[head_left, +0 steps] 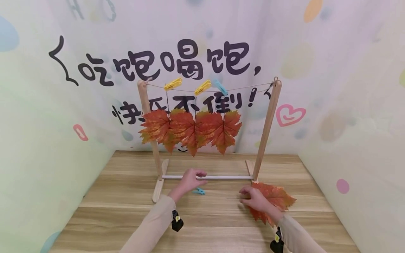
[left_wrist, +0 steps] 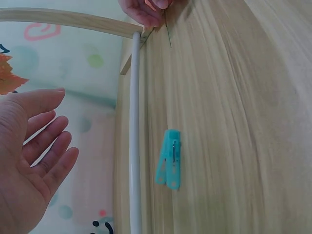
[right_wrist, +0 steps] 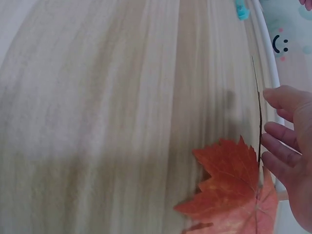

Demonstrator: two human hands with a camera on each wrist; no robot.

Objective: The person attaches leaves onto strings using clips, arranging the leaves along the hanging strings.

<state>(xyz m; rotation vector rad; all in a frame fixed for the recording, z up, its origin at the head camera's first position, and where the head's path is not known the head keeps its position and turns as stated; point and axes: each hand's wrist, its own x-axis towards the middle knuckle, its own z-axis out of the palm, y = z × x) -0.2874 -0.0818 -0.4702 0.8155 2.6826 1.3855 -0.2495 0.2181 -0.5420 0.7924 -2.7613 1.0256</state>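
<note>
My left hand (head_left: 191,179) hovers above the white crossbar (head_left: 221,177), thumb and fingers spread apart with nothing between them. Just in front of it a blue clothespin (left_wrist: 169,159) lies on the table. My right hand (head_left: 254,199) is over a loose red-orange maple leaf (head_left: 278,196) at the right. Its relaxed fingers are beside the leaf's thin dark stem (right_wrist: 259,112); whether they touch it I cannot tell. Three similar leaves (head_left: 193,131) hang from a string, held by two yellow clothespins (head_left: 203,87) and one blue clothespin (head_left: 220,87).
Two wooden posts (head_left: 267,130) carry the string (head_left: 250,86) and stand on wooden feet (head_left: 158,189) on the wood-grain table (head_left: 202,228). Behind is a printed cloth backdrop (head_left: 202,28) with black lettering, and walls close in both sides.
</note>
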